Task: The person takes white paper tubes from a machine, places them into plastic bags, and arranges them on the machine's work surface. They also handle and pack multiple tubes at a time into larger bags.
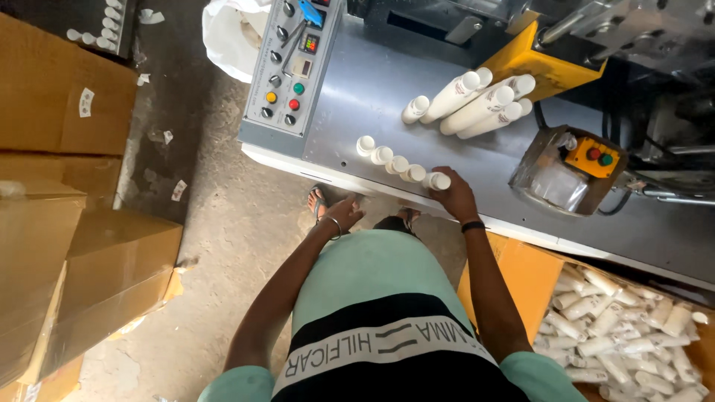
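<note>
Right hand [452, 195] clamped on end tube [437, 181], extending upright row [395, 164] toward 10 o'clock; left hand [344, 214] loosely open, empty, at tabletop [372, 89] edge.

A grey concrete floor [223, 246], stained and strewn with paper scraps [179, 190], runs below a grey metal machine table [387, 97] with a button panel [290, 67]. Brown cardboard boxes [59, 97] are stacked along the left, and a white sack [227, 37] lies beside the panel. Daylight falls evenly, without hard shadows.
</note>
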